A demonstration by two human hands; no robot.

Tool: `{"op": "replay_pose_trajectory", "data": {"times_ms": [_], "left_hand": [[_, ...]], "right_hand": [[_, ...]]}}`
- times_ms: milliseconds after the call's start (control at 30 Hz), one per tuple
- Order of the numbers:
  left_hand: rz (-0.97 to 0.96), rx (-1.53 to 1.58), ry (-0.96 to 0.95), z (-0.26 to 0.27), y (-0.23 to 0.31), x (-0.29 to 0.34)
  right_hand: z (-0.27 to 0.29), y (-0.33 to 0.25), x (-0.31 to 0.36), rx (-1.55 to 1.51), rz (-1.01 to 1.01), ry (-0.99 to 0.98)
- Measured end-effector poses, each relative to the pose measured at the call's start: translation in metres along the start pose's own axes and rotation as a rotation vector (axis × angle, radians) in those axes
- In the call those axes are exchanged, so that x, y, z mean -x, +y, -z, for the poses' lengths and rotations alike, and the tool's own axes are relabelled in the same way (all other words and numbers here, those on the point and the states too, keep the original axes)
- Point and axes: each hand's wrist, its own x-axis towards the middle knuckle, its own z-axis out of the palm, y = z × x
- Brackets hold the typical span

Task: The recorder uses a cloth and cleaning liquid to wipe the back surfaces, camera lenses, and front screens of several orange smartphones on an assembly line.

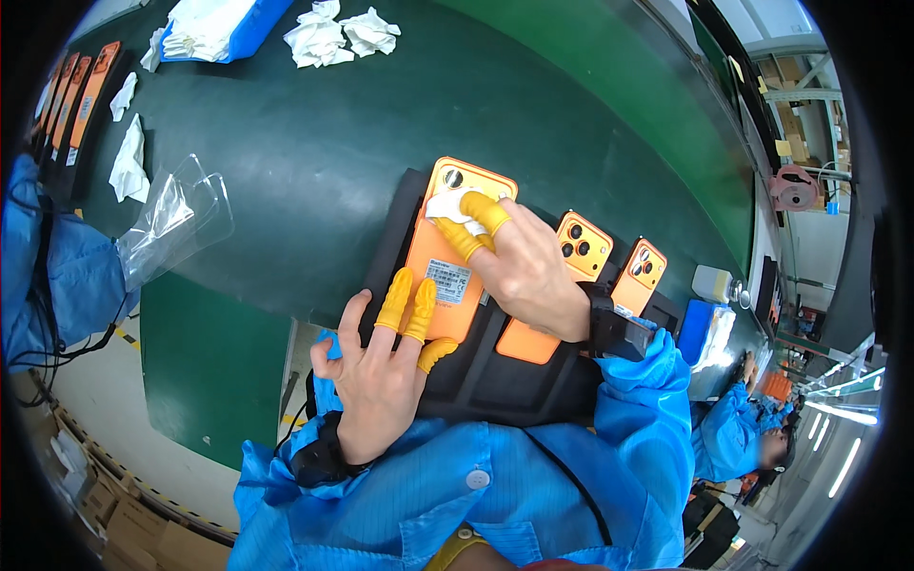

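Observation:
An orange phone (430,246) lies back up on a black foam tray (466,385), with a printed label on its lower half. Pinched in the fingers of my right hand (528,271) is a white wipe (447,205), pressed against the phone's back near its camera area, which is partly covered. My left hand (376,371) rests at the phone's lower left, fingers apart, two fingertips on its back and the thumb by the bottom edge. Yellow finger cots cover several fingertips. Two more orange phones, a middle one (524,343) and a right one (640,269), sit in the tray, partly behind my right wrist.
Crumpled wipes (317,38) and a blue bin (271,11) of white wipes are at the far left. Clear plastic film (181,228) lies beside a co-worker's sleeve (71,266). Further orange phones (92,95) stand at far left. On the right are a bottle (711,284) and another blue bin (697,328).

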Motion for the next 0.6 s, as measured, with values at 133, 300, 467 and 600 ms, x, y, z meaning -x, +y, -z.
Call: {"op": "replay_pose_trajectory", "data": {"times_ms": [133,300,467,600], "left_hand": [[0.012,-0.007,0.016,-0.001,0.000,0.001],[-0.001,0.003,-0.007,0.002,0.000,0.001],[-0.005,0.021,0.010,-0.003,0.000,0.003],[0.007,0.036,0.031,-0.002,0.000,0.000]], "right_hand": [[0.007,0.003,0.005,0.013,0.034,0.049],[0.015,0.009,0.020,0.124,-0.120,0.026],[0.014,0.019,0.009,0.094,-0.092,0.091],[0.004,0.028,-0.005,0.103,-0.083,0.136]]}}
